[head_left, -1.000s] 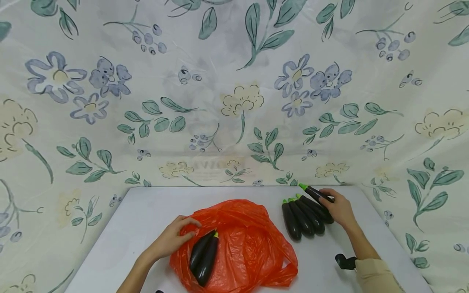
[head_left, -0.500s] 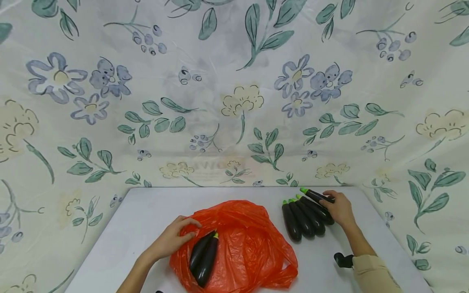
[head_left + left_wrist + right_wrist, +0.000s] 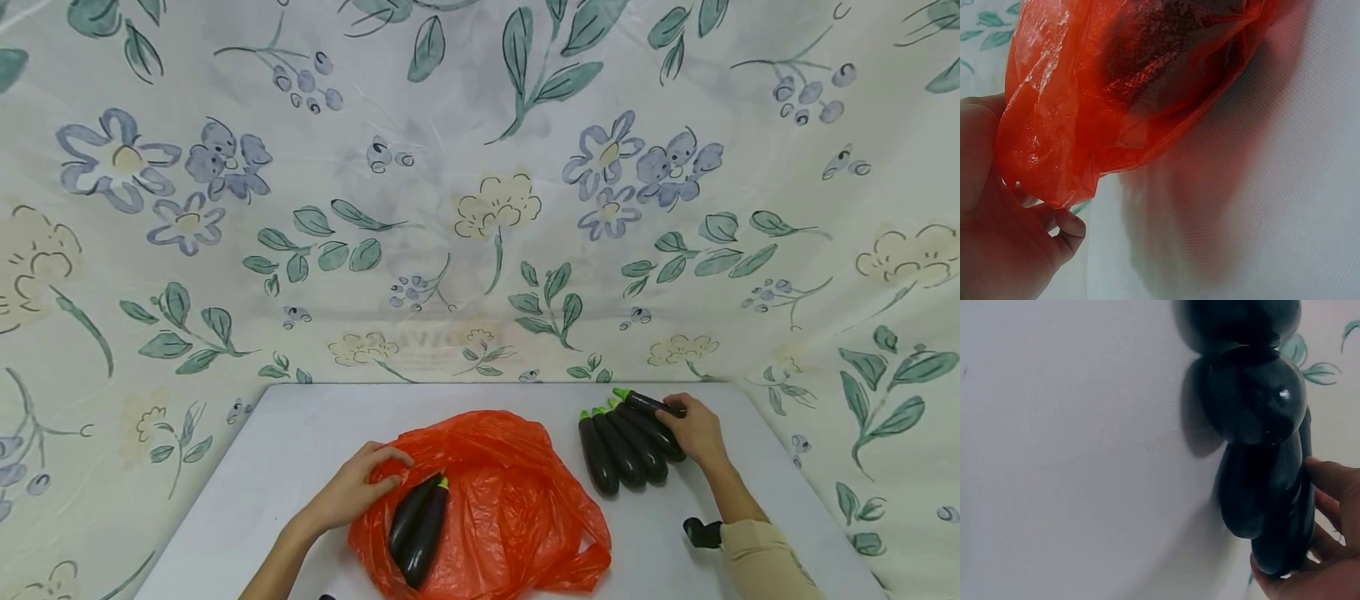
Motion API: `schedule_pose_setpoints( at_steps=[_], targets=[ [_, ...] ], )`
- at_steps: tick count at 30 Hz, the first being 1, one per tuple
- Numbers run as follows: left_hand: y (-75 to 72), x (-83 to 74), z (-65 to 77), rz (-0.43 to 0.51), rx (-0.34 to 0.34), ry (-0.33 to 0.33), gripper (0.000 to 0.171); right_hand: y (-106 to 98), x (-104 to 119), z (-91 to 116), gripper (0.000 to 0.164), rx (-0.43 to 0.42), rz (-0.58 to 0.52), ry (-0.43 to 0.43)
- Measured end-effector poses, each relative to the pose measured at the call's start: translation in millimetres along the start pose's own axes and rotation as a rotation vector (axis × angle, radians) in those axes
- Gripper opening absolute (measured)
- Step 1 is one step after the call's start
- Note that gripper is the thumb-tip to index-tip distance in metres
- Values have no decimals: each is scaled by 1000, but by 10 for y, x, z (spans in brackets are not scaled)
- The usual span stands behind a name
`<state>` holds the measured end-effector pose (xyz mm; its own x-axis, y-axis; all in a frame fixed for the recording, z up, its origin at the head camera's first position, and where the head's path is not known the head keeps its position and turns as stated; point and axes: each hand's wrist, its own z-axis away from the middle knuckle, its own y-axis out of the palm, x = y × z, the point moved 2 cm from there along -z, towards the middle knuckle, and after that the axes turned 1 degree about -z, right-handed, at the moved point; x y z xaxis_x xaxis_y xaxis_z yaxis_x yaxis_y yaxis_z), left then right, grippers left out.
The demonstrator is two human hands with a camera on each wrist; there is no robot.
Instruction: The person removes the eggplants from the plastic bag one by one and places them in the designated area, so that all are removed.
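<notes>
My left hand (image 3: 354, 490) holds the left rim of a red plastic bag (image 3: 510, 517), its thumb and fingers bent around the film. In the left wrist view the thin bag (image 3: 1047, 134) hangs between thumb and fingers. Two dark eggplants (image 3: 424, 533) lie side by side in the bag's mouth. At the far right my right hand (image 3: 696, 428) grips another eggplant (image 3: 643, 403) with a green stem end. It lies against a row of several eggplants (image 3: 617, 457). The right wrist view shows the fingers (image 3: 1329, 475) around the endmost one.
A white table (image 3: 300, 417) carries everything. Behind it rises a floral cloth (image 3: 420, 275), close to the table's back edge. A black device (image 3: 702, 533) sits by my right sleeve (image 3: 765, 554). The bag's loose handle (image 3: 588, 567) spreads toward the right.
My right hand has lowered the held eggplant slightly, bringing it closer against the row. The left hand and the bag have stayed in place.
</notes>
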<state>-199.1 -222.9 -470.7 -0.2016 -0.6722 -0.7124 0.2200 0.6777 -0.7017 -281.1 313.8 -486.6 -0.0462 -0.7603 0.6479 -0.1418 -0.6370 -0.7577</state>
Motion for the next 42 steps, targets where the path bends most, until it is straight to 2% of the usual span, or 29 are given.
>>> schedule_pose_setpoints(
  at_steps=[9,24,42],
  targets=[
    [-17,-6,-36,-8,8,8,17,18,-37,-19,41,36,25,10],
    [-37,-28,-66,-10,10,13,17,21,-39,12,52,101,7,27],
    [-64,-13,-44,2,15,18,17,-24,-9,38,53,52,-40,-5]
  ],
)
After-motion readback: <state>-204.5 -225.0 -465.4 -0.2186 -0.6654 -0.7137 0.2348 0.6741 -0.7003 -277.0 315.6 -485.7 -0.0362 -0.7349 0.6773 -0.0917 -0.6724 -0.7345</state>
